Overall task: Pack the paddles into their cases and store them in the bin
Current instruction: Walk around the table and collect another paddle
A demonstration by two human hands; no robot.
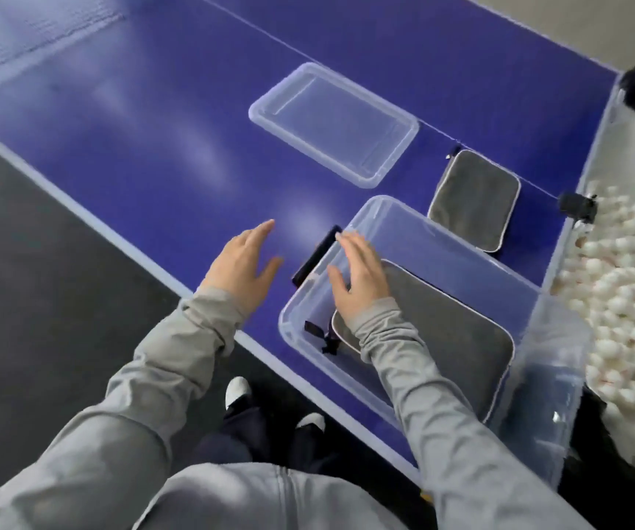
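A clear plastic bin (457, 239) stands at the near right corner of the blue table-tennis table (147, 120). Inside it lies a grey zipped paddle case (457, 338) with a black zip strap at its near end. A second grey case (474, 198) lies flat on the table just beyond the bin. My right hand (360, 277) hovers open over the bin's left end, above the stored case, holding nothing. My left hand (243, 262) is open above the table, left of the bin. A black bin handle clip (316, 256) sits between my hands.
The bin's clear lid (333, 122) lies flat farther out on the table. A pile of white balls (621, 285) fills a net off the table's right edge, next to a black clamp (576, 206). Dark floor and my shoes (237, 390) are below the near edge.
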